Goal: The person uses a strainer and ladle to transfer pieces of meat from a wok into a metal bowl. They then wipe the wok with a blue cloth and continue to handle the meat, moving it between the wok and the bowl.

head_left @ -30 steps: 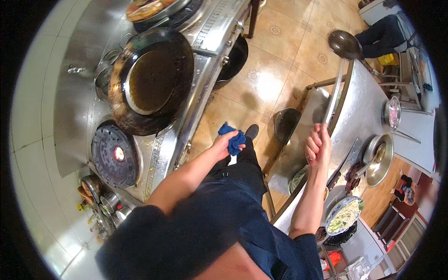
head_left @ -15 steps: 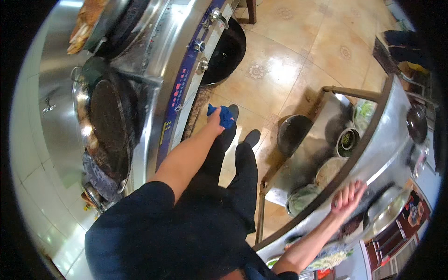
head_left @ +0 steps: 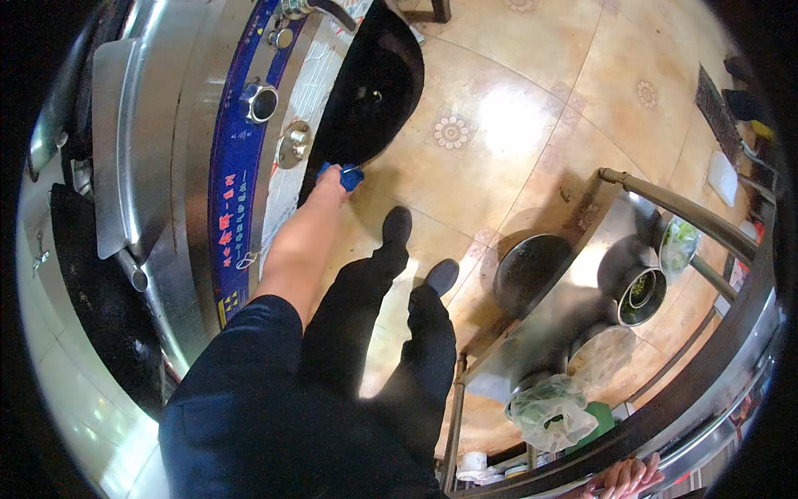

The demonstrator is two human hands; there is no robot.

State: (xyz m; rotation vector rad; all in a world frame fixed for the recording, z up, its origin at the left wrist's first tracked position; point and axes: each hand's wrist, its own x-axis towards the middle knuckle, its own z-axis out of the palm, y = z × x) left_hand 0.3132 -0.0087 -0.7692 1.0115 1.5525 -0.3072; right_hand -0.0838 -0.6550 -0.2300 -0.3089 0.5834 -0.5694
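Observation:
My left hand (head_left: 331,180) is closed on a crumpled blue cloth (head_left: 352,176). It reaches down to the near rim of a big black wok (head_left: 374,91), which stands on the tiles against the stove front; the cloth appears to touch that rim. At the lower right, my right hand (head_left: 625,477) rests at the edge of the steel table (head_left: 665,432), its fingers bent over it. The lower picture edge cuts off part of this hand.
To the left runs a steel stove with a blue panel (head_left: 235,158) and metal knobs (head_left: 261,103). Under the table, a shelf (head_left: 532,349) bears bowls and bagged food (head_left: 553,412). A dark round pan (head_left: 528,274) leans beside the shelf on the tiled floor (head_left: 532,100).
My left hand has moved down and left with the cloth, to the wok's rim. The view has dropped closer to the stove front, and my right hand is now at the table's edge.

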